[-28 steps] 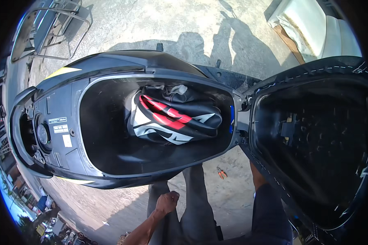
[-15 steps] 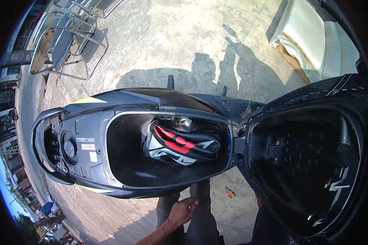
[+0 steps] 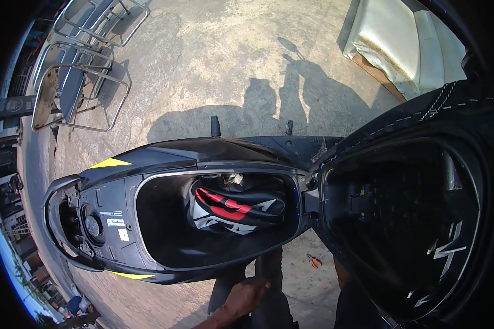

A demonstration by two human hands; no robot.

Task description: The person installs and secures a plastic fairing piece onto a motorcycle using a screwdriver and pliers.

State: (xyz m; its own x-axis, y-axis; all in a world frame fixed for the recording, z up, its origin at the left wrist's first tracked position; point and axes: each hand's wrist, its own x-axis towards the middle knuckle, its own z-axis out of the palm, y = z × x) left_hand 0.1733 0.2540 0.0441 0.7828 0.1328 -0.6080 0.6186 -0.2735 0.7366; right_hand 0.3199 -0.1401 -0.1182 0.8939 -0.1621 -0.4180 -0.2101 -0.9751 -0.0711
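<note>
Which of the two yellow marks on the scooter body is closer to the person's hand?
The lower yellow mark, on the near edge of the scooter body. The left hand hangs just to its right; the other yellow mark sits on the far side.

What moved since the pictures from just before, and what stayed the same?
The view pulled back and tipped up: the scooter now sits lower and smaller, with more concrete ground showing. The left hand stays low beside the scooter's near edge, holding nothing. The folded red, white and black garment still lies in the open storage compartment, seat raised.
</note>
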